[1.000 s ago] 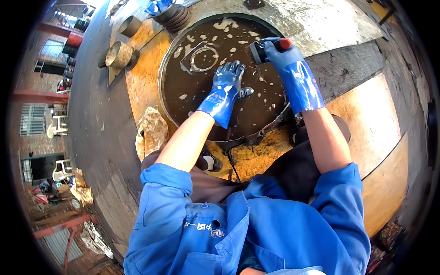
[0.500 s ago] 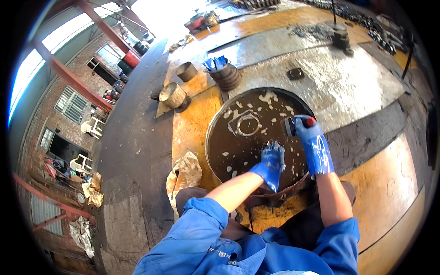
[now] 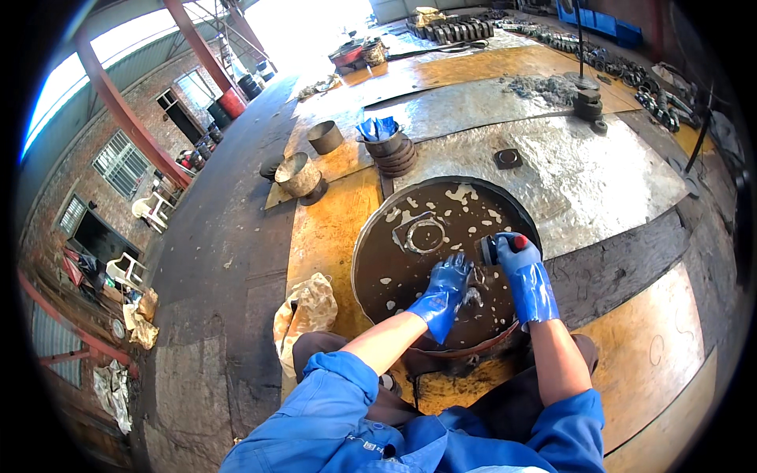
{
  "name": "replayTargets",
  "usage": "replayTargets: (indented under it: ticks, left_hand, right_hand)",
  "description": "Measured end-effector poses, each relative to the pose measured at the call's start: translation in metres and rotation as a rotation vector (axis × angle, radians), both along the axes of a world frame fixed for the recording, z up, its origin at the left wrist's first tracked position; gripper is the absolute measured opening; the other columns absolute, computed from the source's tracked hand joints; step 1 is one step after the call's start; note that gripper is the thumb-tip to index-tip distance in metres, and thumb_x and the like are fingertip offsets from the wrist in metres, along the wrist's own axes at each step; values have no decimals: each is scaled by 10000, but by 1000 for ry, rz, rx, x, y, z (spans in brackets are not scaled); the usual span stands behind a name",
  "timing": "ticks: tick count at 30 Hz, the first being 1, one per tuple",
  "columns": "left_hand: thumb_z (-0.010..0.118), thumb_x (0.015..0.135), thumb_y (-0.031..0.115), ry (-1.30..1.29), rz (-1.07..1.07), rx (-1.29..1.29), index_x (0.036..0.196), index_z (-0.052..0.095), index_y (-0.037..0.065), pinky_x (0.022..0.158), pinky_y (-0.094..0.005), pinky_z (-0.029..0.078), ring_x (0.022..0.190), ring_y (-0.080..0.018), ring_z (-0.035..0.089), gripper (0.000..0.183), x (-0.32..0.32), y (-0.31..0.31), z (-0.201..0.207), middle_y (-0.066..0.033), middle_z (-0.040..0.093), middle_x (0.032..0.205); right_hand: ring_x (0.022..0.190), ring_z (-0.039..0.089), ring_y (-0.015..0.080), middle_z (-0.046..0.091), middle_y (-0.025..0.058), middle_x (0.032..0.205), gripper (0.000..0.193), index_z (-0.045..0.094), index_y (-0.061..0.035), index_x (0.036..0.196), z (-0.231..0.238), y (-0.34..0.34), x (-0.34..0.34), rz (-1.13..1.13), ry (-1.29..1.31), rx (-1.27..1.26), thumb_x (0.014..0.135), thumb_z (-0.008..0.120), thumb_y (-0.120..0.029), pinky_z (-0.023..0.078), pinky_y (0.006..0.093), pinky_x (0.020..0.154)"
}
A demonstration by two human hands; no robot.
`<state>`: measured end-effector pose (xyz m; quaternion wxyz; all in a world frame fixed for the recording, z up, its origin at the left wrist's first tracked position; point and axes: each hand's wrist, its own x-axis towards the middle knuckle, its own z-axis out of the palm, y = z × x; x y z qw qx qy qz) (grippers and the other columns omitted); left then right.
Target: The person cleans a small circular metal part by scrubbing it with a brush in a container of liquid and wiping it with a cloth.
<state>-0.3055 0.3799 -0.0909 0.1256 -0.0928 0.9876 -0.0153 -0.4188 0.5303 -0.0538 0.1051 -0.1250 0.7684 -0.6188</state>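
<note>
Between my knees stands a round tub (image 3: 357, 288) of murky brown liquid with pale foam patches. In its upper left part lies a flange-like metal part (image 3: 409, 236) with a round hole, partly under the liquid. My left hand (image 3: 449, 277), in a blue rubber glove, is held over the middle of the liquid, fingers stretched and wet, with nothing visible in it. My right hand (image 3: 520, 264), gloved alike, grips a brush-like tool (image 3: 490, 250) with a dark flat head and a red end, above the tub's right side. The tool's underside is hidden.
Beyond the tub, a stack of rings (image 3: 394, 162) carries a can with blue gloves. Open metal cylinders (image 3: 297, 175) stand to its left. A small square plate (image 3: 508, 159) lies on the metal sheets. A crumpled sack (image 3: 307, 311) sits by my left knee.
My left hand has risen out of the liquid and moved left, its fingers now visible. The right hand has shifted slightly left with the tool. The view has tilted upward.
</note>
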Motion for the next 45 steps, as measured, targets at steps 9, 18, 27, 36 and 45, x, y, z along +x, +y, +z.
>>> replayTargets:
  ticks: [9,18,27,36,45]
  left_hand:
    - [828,857,384,-242,-112,69,1619,440,240,1242,-540,366,1586,-373,313,867,-46,-32,-5,-87,289,1741]
    - [760,859,101,-235,-47,44,1607,448,221,1224,-527,404,1531,-388,400,819,-43,0,29,-93,285,1741]
    - [740,913,228,71,53,85,1407,627,161,1099,-481,529,1384,-322,571,511,-21,-25,-13,-123,541,1528]
    - [604,994,420,-158,270,-14,1643,361,208,1215,-503,419,1564,-312,371,725,-11,-18,-12,-73,302,1741]
    - [785,894,243,-140,247,50,1549,497,224,1073,-509,554,1359,-361,613,716,-16,-16,11,-140,527,1556]
  right_hand:
    - [767,725,134,782,60,930,212,790,-54,1130,-14,-5,-10,-6,20,-24,989,752,-207,601,301,721]
    - [863,755,159,797,81,936,195,794,-69,1061,0,9,-7,-33,-30,-25,952,774,-229,594,320,837]
    - [837,730,121,798,54,949,180,794,-44,1083,7,5,0,8,-33,-35,983,751,-187,587,296,811]
    - [883,747,143,804,65,958,196,800,-64,1071,40,10,18,16,-91,11,965,768,-226,591,325,858]
    - [844,730,128,794,59,925,182,794,-51,1056,28,5,24,69,-117,-12,971,756,-207,593,317,833]
